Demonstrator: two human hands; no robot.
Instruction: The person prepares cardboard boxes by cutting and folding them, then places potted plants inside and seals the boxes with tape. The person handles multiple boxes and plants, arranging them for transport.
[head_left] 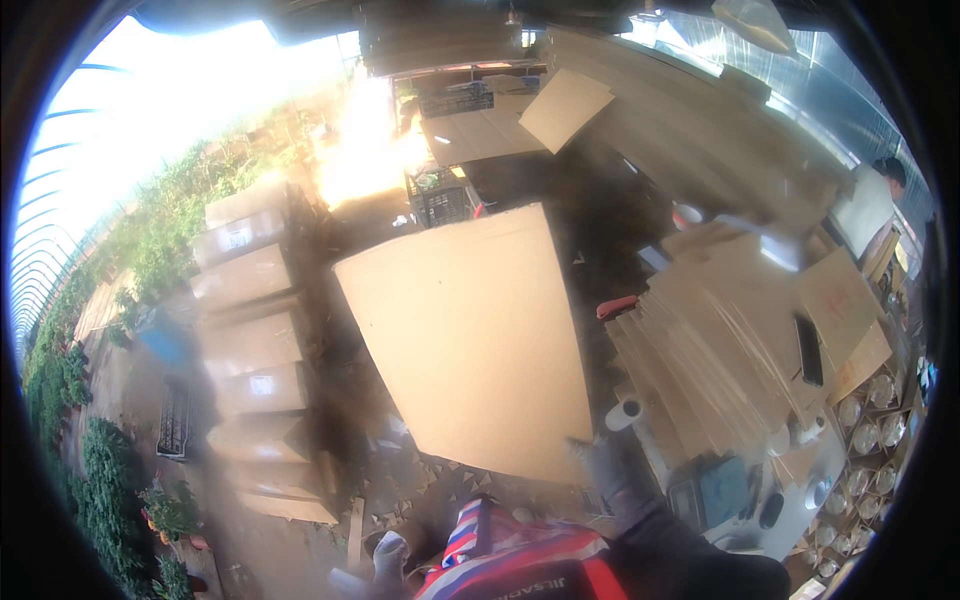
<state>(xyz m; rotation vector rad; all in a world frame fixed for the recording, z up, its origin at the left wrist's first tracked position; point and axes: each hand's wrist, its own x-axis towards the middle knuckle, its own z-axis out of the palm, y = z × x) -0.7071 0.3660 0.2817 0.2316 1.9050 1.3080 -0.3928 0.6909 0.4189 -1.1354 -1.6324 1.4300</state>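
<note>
A large, flat cardboard sheet (470, 340) is tilted up in front of me, its broad plain face toward me. My right hand (606, 470), in a dark grey glove, grips the sheet's lower right corner. The fingers behind the board are hidden. At the lower edge, left of my striped apron (530, 550), a pale grey shape (390, 556) may be my gloved left hand; its fingers are not clear. Nothing shows it touching the sheet.
Stacked cardboard boxes (255, 335) stand on the left. To the right, flat cardboard sheets (700, 350) lie piled with a black phone (808, 350) on them. A tape roll (625, 413) and round clear containers (865, 437) sit nearby. Another person (865, 205) is at far right.
</note>
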